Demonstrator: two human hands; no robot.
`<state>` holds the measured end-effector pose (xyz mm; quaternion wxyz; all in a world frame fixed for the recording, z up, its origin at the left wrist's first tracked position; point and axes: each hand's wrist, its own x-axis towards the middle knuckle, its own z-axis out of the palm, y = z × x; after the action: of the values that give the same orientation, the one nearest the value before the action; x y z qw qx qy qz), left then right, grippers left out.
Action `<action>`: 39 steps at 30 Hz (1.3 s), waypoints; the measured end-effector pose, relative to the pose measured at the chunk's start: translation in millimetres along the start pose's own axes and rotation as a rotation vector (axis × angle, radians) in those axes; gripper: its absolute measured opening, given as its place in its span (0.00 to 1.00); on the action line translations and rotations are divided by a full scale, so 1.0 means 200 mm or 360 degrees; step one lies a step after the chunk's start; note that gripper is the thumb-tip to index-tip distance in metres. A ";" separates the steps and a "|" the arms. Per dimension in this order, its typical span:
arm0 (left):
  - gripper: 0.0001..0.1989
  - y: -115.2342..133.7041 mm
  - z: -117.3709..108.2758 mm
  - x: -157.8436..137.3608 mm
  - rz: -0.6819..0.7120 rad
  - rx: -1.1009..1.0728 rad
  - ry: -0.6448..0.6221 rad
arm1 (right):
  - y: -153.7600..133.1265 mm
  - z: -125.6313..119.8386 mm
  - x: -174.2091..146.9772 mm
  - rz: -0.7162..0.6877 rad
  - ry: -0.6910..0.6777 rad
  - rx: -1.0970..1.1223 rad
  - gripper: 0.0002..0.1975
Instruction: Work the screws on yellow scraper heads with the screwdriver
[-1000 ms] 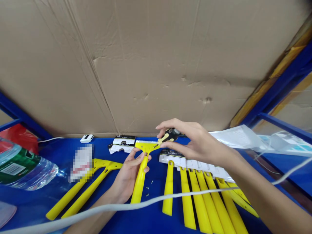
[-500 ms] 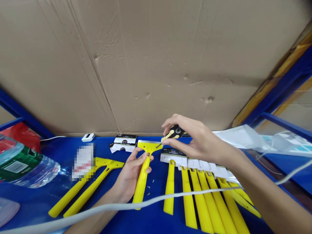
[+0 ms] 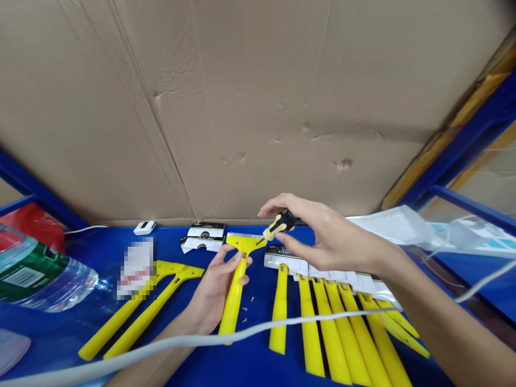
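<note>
My left hand (image 3: 213, 293) is wrapped round the handle of a yellow scraper (image 3: 233, 306), whose wide head with a metal blade edge points away from me. In my right hand (image 3: 322, 231) is a stubby black-and-cream screwdriver (image 3: 280, 223), its handle against the thumb and palm while the index finger arches above it. The screwdriver's tip meets the right side of the scraper's head; any screw under it is too small to make out. Several tiny screws (image 3: 244, 309) lie on the blue surface just right of the scraper handle.
Several yellow scrapers (image 3: 312, 333) with white-and-black blade covers line up at right. Two yellow scraper handles (image 3: 141, 320) lie at left by a blurred packet. Blade covers (image 3: 205, 236) sit behind. A white cable (image 3: 181, 343) crosses in front; a bottle (image 3: 36, 269) lies left.
My right fingers have loosened and shifted on the screwdriver, with the index finger and thumb wider apart. My left hand still holds the scraper in nearly the same place.
</note>
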<state>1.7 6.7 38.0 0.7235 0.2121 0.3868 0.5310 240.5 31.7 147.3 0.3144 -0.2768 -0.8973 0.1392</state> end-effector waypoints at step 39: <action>0.17 -0.01 -0.03 0.03 0.0026 0.0059 -0.0054 | 0.05 0.04 0.00 -0.0124 0.0092 -0.0185 0.12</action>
<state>-0.3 10.3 30.7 0.7215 0.2374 0.3826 0.5260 239.4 40.0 137.7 0.3288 -0.2633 -0.9045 0.0665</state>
